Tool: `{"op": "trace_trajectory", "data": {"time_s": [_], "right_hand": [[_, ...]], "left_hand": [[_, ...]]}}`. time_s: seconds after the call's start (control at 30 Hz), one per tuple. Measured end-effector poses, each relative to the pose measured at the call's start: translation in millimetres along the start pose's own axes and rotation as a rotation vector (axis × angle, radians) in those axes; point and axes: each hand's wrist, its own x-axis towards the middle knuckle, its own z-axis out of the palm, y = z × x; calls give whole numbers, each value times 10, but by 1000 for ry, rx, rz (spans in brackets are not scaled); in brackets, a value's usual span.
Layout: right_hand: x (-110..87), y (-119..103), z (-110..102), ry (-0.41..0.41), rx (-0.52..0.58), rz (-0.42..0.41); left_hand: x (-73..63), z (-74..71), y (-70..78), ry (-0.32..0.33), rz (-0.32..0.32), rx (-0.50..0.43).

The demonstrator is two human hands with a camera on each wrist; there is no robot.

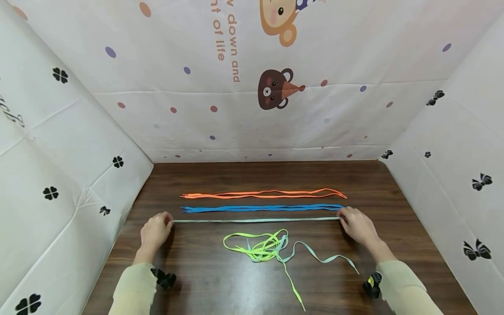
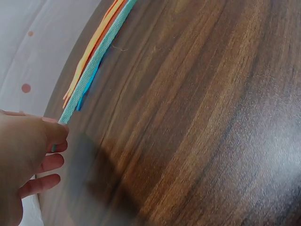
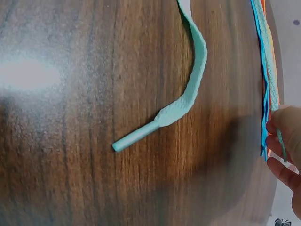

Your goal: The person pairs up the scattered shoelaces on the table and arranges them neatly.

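Observation:
A pale mint-green shoelace [image 1: 256, 220] is stretched straight from side to side between two hands. My left hand [image 1: 156, 228] pinches its left end between thumb and forefinger; in the left wrist view the lace [image 2: 89, 73] runs taut away from the fingertips. My right hand [image 1: 357, 224] pinches the other end, and in the right wrist view a short tip [image 3: 281, 143] hangs past the fingers. Just beyond lie blue shoelaces [image 1: 260, 208], laid straight, and farther back orange shoelaces [image 1: 260, 194] side by side. Nearer me is a loose tangle of yellow-green shoelace [image 1: 264, 250] with another mint shoelace [image 1: 328, 259].
The dark wood-grain table [image 1: 204, 280] is bounded by a white printed cloth at the back [image 1: 236, 127] and cloth walls at left [image 1: 71, 144] and right [image 1: 445, 175]. The loose mint lace's hard tip [image 3: 136, 135] points toward the front right.

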Motion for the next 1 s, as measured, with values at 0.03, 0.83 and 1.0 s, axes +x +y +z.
{"op": "trace_trajectory", "data": {"time_s": [0.03,0.83,1.0], "right_hand": [[1,12,0,-9,-1,11],[-32,79,68,-69,-2,97],[-37,48,42,-70,-5,105]], "left_hand": [[10,4,7,-8,-3,2],[57,129,95,-60,-1,13],[44,151,97,-55,-4,7]]}}
